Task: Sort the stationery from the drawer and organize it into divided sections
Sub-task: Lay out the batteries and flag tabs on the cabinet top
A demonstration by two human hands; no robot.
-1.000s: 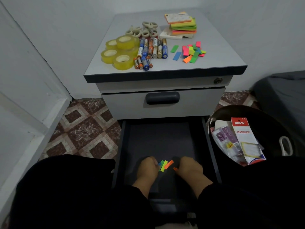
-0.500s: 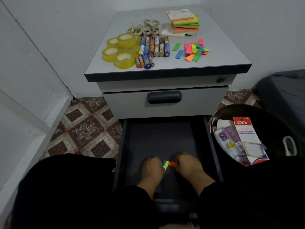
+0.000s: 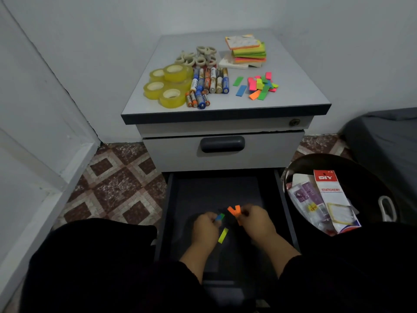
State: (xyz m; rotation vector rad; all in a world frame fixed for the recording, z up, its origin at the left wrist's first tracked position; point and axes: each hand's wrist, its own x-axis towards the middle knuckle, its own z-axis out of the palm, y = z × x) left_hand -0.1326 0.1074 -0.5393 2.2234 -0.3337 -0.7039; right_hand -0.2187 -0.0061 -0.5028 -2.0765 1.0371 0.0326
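Both hands are low inside the open dark bottom drawer (image 3: pixel 171 211). My left hand (image 3: pixel 206 229) pinches blue and green sticky tabs (image 3: pixel 220 217). My right hand (image 3: pixel 257 219) pinches orange sticky tabs (image 3: pixel 234 211). A yellow tab (image 3: pixel 223 235) is between the hands, below the others; I cannot tell whether it lies on the drawer floor or is falling. On the cabinet top (image 3: pixel 300 86) sit yellow tape rolls (image 3: pixel 168 85), batteries (image 3: pixel 208 86), small beige rings (image 3: pixel 198 56), stacked sticky note pads (image 3: pixel 247 51) and a pile of coloured tabs (image 3: pixel 259 85).
A dark round bin (image 3: pixel 361 177) at the right holds stationery packets (image 3: pixel 327 199). The upper drawer (image 3: pixel 223 152) is closed. Patterned floor tiles (image 3: pixel 117 184) lie left of the cabinet. White walls close in at left and behind. A dark cushion (image 3: pixel 383 143) sits far right.
The hands have pulled apart: the bunch of tabs split, blue and green staying with the left hand, orange with the right. A yellow tab now sits apart below them.
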